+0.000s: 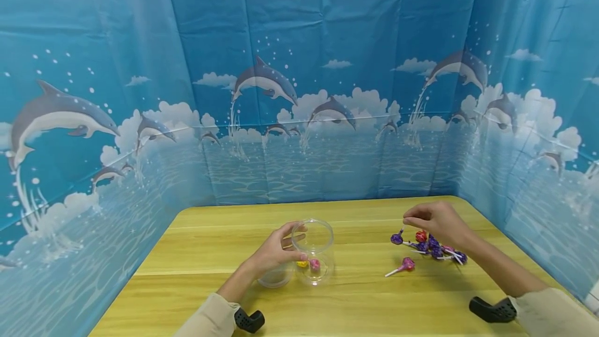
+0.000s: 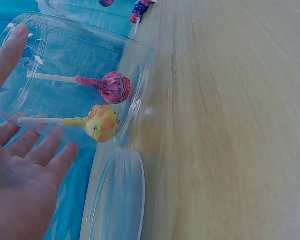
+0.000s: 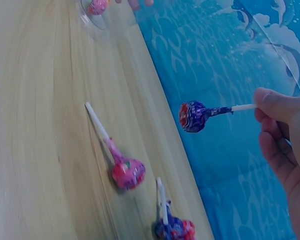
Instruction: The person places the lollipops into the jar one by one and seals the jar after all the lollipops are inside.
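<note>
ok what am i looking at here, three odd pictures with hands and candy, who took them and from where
No machine here: a person works with two bare hands. The wide picture comes from a camera on their head; the other two come from cameras on each wrist. On the wooden table stands a clear plastic jar with a pink lollipop and a yellow lollipop inside. Its lid lies beside it. The left hand steadies the jar with straight fingers. The right hand pinches the stick of a purple lollipop, lifted above a small pile of lollipops. One more pink lollipop lies apart from the pile.
</note>
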A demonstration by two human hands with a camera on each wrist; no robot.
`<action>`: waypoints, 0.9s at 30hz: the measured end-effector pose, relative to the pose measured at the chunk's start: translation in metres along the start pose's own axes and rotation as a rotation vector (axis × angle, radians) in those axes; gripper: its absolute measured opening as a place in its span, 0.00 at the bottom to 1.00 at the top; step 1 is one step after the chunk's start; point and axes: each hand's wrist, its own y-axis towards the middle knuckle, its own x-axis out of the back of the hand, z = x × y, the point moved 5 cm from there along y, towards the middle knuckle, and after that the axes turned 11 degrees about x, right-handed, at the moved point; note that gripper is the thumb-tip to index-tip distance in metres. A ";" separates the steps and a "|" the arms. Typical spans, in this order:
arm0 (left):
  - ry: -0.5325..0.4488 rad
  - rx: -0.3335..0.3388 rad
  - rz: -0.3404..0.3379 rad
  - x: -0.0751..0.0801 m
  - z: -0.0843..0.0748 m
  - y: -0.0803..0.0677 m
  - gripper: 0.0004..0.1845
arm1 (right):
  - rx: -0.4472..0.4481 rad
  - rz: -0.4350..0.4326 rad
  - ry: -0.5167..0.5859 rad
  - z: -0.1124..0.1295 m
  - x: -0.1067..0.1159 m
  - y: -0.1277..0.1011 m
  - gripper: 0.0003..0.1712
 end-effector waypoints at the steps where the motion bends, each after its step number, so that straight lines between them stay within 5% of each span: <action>1: -0.001 -0.004 0.001 0.000 0.000 0.000 0.43 | -0.006 -0.006 0.001 0.001 -0.001 0.001 0.05; 8: -0.008 0.005 -0.009 -0.001 -0.001 0.000 0.42 | -0.051 -0.064 0.026 0.006 -0.010 0.015 0.07; 27: -0.029 -0.003 -0.008 -0.001 0.000 0.000 0.43 | 0.013 -0.079 0.158 0.036 -0.046 0.063 0.07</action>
